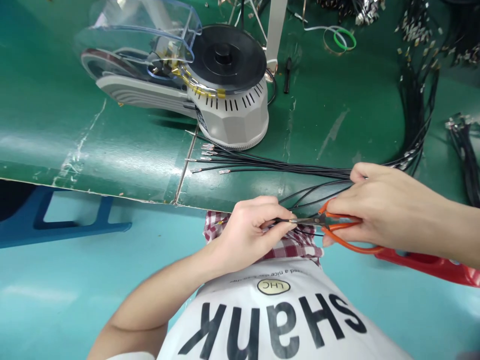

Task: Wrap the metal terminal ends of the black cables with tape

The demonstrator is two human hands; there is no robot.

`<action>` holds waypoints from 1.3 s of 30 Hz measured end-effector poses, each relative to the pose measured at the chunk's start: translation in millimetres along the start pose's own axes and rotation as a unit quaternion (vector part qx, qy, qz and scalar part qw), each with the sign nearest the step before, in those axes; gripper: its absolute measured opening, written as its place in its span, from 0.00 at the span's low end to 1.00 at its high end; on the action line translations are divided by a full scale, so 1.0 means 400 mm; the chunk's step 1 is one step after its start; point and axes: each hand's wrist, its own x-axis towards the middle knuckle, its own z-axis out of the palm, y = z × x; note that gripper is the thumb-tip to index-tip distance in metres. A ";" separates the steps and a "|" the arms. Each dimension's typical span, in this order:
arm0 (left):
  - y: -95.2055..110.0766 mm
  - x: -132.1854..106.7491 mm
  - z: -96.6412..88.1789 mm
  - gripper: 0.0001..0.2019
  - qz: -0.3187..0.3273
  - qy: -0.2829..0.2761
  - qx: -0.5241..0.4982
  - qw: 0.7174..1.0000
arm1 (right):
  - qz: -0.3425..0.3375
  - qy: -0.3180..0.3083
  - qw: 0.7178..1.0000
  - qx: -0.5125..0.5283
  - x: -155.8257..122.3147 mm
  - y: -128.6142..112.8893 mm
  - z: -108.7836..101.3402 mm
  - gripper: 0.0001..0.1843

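The black wire (281,220) sits pinched in the left hand (245,235), and the right hand (378,210) grips orange scissors (339,225). Hold both steady.

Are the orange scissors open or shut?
Shut, or nearly: the blades of the scissors lie together as one narrow strip, held in the right hand.

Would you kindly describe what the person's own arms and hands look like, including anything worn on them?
The left hand and right hand are bare, with no gloves, rings or watch visible, and the forearms are uncovered. A white sleeve shows at the lower edge, matching the white T-shirt with black lettering.
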 end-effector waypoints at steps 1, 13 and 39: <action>0.000 -0.001 0.001 0.04 0.007 0.002 0.002 1.000 | -0.001 -0.003 1.000 0.003 0.000 0.000 0.001 0.20; -0.001 -0.008 0.014 0.05 0.031 0.002 0.030 0.999 | 0.074 -0.113 0.984 0.113 -0.006 0.010 0.035 0.21; -0.007 -0.024 0.021 0.05 -0.005 -0.025 0.031 0.999 | 0.072 -0.144 0.958 0.239 -0.009 0.018 0.084 0.17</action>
